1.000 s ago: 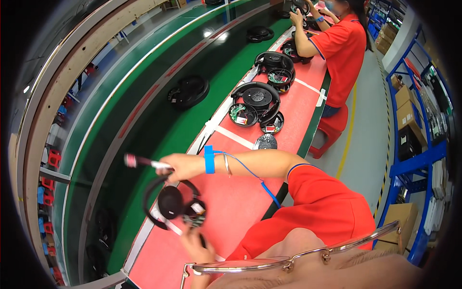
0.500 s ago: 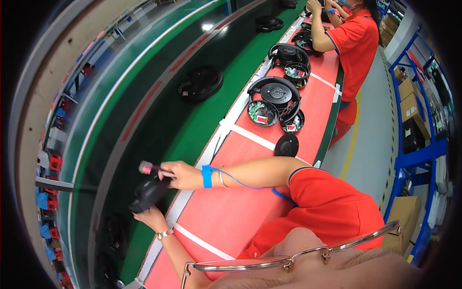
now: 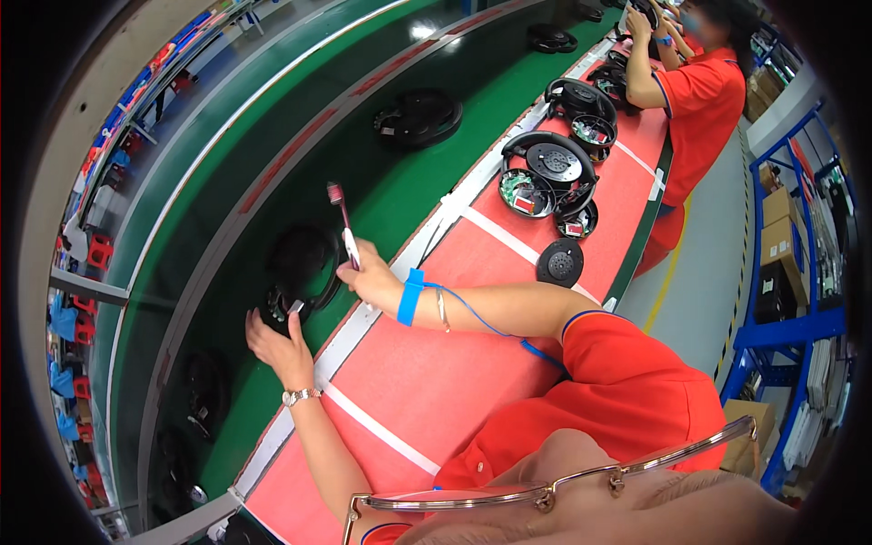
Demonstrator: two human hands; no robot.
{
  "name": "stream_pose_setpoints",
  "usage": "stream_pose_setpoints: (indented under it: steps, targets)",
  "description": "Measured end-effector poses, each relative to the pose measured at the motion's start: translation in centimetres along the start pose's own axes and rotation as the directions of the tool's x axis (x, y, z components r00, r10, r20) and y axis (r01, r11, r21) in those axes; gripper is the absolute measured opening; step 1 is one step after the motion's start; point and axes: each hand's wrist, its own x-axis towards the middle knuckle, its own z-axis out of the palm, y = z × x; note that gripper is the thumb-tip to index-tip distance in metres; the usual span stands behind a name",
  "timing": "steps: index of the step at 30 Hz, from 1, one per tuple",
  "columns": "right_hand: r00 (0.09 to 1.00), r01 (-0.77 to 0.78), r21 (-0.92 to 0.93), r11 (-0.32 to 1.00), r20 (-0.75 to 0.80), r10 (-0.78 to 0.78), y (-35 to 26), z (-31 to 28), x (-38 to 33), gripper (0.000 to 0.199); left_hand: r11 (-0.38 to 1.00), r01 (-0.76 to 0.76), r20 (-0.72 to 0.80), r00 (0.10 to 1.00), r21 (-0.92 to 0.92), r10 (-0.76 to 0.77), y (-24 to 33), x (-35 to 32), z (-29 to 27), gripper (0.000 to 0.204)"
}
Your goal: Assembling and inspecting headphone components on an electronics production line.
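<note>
My right hand (image 3: pixel 368 272), with a blue wrist strap, grips a toothbrush (image 3: pixel 345 222) by its pink-and-white handle. Its pink bristled head points up and away. A black headset (image 3: pixel 309 254) lies on the green conveyor belt (image 3: pixel 263 381), just beyond both hands. My left hand (image 3: pixel 282 350), wearing a metal watch, is open beside the near end of that headset, thumb and fingers spread. A small shiny spot shows at the thumb tip; I cannot make out what it is. Whether the fingers touch the headset is unclear.
More black headsets (image 3: pixel 418 118) sit along the belt. On the pink bench (image 3: pixel 418 363) are headsets with opened ear cups (image 3: pixel 527 193) showing green boards, and a round black cover (image 3: pixel 559 263). A co-worker in red (image 3: pixel 704 118) works farther along. Blue shelving (image 3: pixel 790 309) stands at right.
The black headset, held between both hands before, now lies on the belt. My left hand has come off it and opened. My right hand has drawn back with the toothbrush, now more upright.
</note>
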Motion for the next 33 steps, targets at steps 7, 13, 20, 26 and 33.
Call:
stream_pose_setpoints:
  steps: [7,13,20,26,33]
  targets:
    - [0.724,0.688,-0.32,0.652,0.372,-0.581,-10.5,-8.7,-2.4,0.037,0.983,0.184,0.05,0.982,-0.007,-0.183,0.3,-1.2,-0.3,0.053]
    - [0.74,0.069,-0.969,0.236,-0.109,-0.664,-14.8,-26.9,-5.9,0.046,0.974,0.226,0.032,0.974,0.004,-0.226,0.4,-1.2,-0.7,0.046]
    - [0.89,-0.344,-0.535,0.772,-0.447,0.087,-11.4,-35.4,-8.8,0.051,0.98,0.192,0.023,0.981,-0.046,-0.191,1.0,-1.1,-1.5,0.038]
    - [0.829,-0.48,-0.25,0.841,-0.442,0.342,-11.6,-36.4,-8.0,0.028,0.977,0.199,0.022,0.98,-0.078,-0.198,1.0,-1.3,-1.2,0.035]
    - [0.895,-0.296,-0.226,0.928,-0.406,0.186,-10.0,-40.0,-6.9,0.024,0.985,0.16,-0.08,0.983,-0.069,-0.165,-0.4,-1.9,-0.3,0.028]
